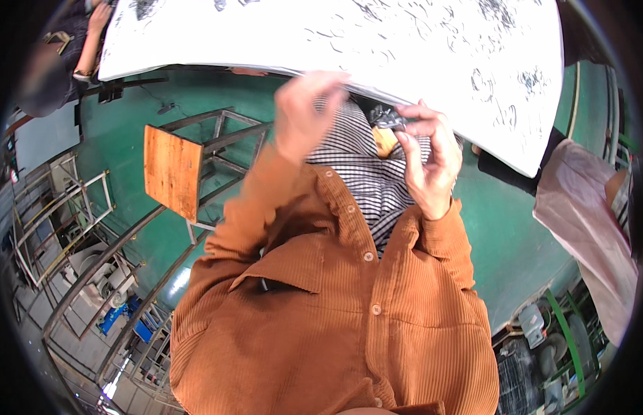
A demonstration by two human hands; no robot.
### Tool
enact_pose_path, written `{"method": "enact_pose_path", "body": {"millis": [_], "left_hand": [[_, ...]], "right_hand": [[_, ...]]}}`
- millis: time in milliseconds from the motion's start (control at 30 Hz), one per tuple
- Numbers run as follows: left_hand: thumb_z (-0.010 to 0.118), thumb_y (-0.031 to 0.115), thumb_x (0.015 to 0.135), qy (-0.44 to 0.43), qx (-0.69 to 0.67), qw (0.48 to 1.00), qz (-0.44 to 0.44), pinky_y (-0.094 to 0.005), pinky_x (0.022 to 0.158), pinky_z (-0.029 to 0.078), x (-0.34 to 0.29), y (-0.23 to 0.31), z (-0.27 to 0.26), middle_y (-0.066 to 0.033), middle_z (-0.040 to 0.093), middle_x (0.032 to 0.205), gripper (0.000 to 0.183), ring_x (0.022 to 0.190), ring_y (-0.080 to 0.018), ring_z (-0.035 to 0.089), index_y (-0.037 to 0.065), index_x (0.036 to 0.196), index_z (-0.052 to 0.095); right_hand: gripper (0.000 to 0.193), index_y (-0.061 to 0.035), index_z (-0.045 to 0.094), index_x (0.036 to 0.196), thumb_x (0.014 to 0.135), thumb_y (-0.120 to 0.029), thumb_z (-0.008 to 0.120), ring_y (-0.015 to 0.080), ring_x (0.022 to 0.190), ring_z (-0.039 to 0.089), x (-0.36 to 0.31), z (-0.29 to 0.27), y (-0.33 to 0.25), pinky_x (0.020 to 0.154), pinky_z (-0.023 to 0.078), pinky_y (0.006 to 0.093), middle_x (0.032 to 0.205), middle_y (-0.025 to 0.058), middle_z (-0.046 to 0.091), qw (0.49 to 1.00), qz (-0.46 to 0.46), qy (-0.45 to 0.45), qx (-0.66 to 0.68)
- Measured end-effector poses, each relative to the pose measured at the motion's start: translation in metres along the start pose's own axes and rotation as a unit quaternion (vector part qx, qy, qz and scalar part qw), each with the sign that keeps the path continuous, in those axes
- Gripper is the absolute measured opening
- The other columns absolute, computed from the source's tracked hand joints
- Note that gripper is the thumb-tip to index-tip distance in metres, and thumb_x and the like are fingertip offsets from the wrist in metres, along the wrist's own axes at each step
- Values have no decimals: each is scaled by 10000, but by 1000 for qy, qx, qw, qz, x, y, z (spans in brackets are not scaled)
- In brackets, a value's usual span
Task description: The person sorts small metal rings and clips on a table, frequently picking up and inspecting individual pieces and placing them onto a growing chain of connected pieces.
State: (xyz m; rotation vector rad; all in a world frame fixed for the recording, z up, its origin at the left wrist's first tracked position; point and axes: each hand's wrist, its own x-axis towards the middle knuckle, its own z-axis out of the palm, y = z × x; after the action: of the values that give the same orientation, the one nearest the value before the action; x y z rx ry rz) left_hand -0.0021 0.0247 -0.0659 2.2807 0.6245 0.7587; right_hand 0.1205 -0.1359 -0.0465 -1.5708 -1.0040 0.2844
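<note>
At the near edge of a white table, my right hand pinches a small dark, shiny piece between thumb and fingers. Its kind does not show clearly. Just below that piece, a yellow patch lies against the black-and-white checked cloth over my lap. My left hand is raised at the table edge, left of the dark piece and apart from it. Motion smears its fingers, so what they hold, if anything, cannot be made out. Many small black curved bits lie scattered across the tabletop.
A co-worker's arm rests at the table's far left corner. Another person in pale pink cloth sits close on the right. A wooden-topped stool stands to my left on the green floor, beside metal frames.
</note>
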Motion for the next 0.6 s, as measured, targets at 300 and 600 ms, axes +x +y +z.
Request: {"method": "enact_pose_path", "body": {"millis": [300, 600], "left_hand": [[700, 173, 788, 185, 350, 913, -101, -365, 880, 493, 110, -233, -75, -155, 654, 1070, 322, 956, -276, 642, 100, 1102, 695], [716, 176, 818, 113, 72, 966, -221, -281, 767, 506, 86, -139, -58, -52, 647, 883, 299, 768, -159, 621, 62, 1091, 668]], "right_hand": [[125, -37, 608, 827, 769, 44, 683, 213, 862, 650, -5, -1, -2, 1037, 389, 527, 867, 79, 656, 999, -24, -18, -26], [121, -56, 609, 817, 776, 27, 687, 218, 827, 633, -6, -3, 4, 1023, 403, 525, 838, 61, 643, 998, -12, -26, -48]]}}
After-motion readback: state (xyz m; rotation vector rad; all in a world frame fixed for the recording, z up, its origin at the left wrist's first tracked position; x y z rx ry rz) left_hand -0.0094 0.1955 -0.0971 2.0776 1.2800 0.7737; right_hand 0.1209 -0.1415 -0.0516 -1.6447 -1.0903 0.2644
